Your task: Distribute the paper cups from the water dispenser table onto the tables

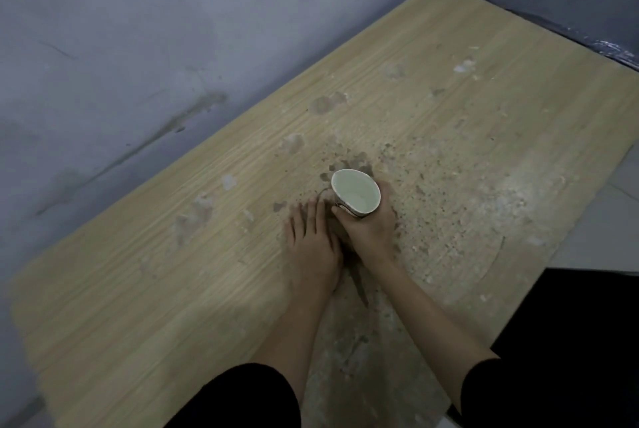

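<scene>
A white paper cup with a patterned outside stands mouth-up near the middle of a wooden table; its inside looks empty. My right hand wraps around the cup's lower part from the near right side. My left hand lies flat on the table just left of the cup, fingers stretched out and together, holding nothing. Whether the cup's base touches the table is hidden by my fingers.
The tabletop is dusty and stained with pale and dark patches, thickest on its right half. A scuffed grey wall runs along the table's left side. Pale floor tiles show at the right, beside something black.
</scene>
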